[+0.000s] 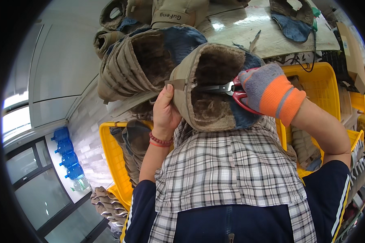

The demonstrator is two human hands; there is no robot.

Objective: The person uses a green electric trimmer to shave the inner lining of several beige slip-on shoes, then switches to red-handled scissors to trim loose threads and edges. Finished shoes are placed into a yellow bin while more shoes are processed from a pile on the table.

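My left hand, bare with a beaded bracelet, pinches the left edge of a khaki piece that looks like a fleece-lined shoe upper. Its opening faces up, showing brown pile lining and blue fabric on the right side. My right hand, in a grey and orange glove, grips red-handled scissors. Their blades reach across the opening toward the left rim, close to my left fingers. Beside it on the left lies a stack of similar nested uppers.
A worktable carries more uppers at the far side and another lined piece at the right. Yellow crates with uppers stand on both sides of me. Blue water jugs line the left wall.
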